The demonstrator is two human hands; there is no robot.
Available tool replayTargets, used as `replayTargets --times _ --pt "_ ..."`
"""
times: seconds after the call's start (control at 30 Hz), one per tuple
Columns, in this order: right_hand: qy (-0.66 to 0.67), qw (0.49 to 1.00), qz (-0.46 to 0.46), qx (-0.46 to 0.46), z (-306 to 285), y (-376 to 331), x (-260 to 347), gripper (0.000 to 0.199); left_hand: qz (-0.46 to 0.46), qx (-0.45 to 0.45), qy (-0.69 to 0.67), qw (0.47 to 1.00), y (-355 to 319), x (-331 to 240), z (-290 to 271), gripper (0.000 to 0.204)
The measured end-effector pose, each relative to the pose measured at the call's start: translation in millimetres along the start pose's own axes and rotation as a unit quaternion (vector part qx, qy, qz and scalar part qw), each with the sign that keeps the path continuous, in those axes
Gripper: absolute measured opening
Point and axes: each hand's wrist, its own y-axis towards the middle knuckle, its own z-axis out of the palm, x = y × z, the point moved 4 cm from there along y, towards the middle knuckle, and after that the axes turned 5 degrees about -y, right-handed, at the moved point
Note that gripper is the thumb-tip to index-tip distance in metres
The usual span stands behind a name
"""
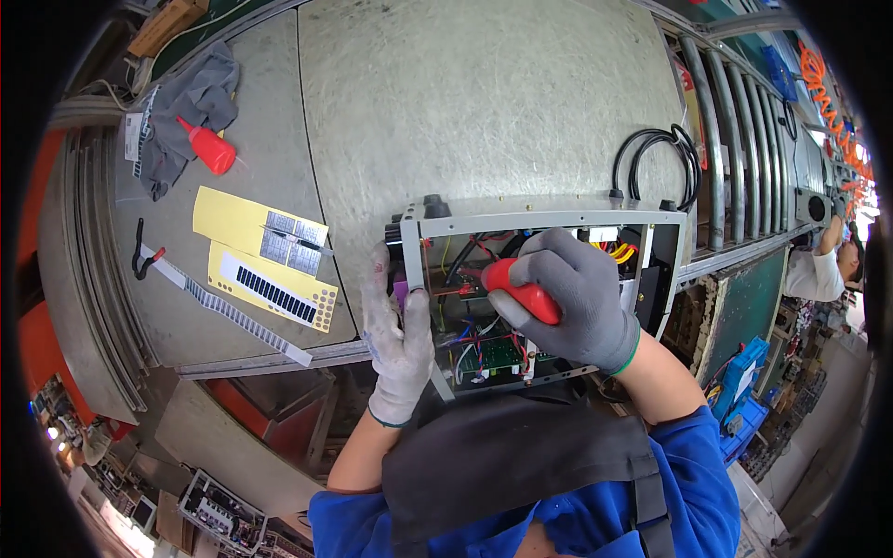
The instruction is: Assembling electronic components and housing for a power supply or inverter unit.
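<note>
In front of me is a grey metal case with its near side uncovered, showing wires and a green circuit board. My right hand, in a grey glove, is closed around a red squeeze bottle inside the opening. The bottle's narrow tip points left among the wires; what it touches is hard to make out. My left hand, in a stained whitish glove, rests against the case's left end, fingers stretched and thumb apart at the frame post. A purple part shows between finger and thumb.
Yellow label sheets and a label strip lie on the left of the table. Beyond them are another red squeeze bottle and a grey cloth. A coiled black cable lies behind the case's right end, beside a roller conveyor.
</note>
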Motion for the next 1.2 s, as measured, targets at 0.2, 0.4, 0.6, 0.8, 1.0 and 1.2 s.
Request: replayTargets --times 0.2,0.4,0.6,0.8,1.0,1.2 --pt "-0.009 1.000 -0.029 0.002 17 5 2 0.030 -0.040 0.003 -0.064 0.997 0 8 0 0.060" --pt "-0.037 0.999 -0.019 0.027 18 4 -1 0.030 -0.050 -0.004 -0.069 0.996 -1 10 -1 0.059" --pt "-0.053 0.998 -0.024 0.029 21 7 2 0.030 -0.025 -0.026 -0.063 0.997 -1 7 1 0.060" --pt "0.028 0.997 0.026 -0.068 14 -9 -8 0.027 -0.009 -0.035 0.007 0.999 0 3 0 0.059" --pt "0.236 0.922 0.219 -0.213 -70 -89 -45 0.023 -0.036 -0.021 0.028 0.999 7 -6 3 0.055" --pt "0.239 0.865 0.245 -0.368 -116 -131 -76 0.018 0.194 -0.005 0.299 0.934 14 -63 29 0.060"
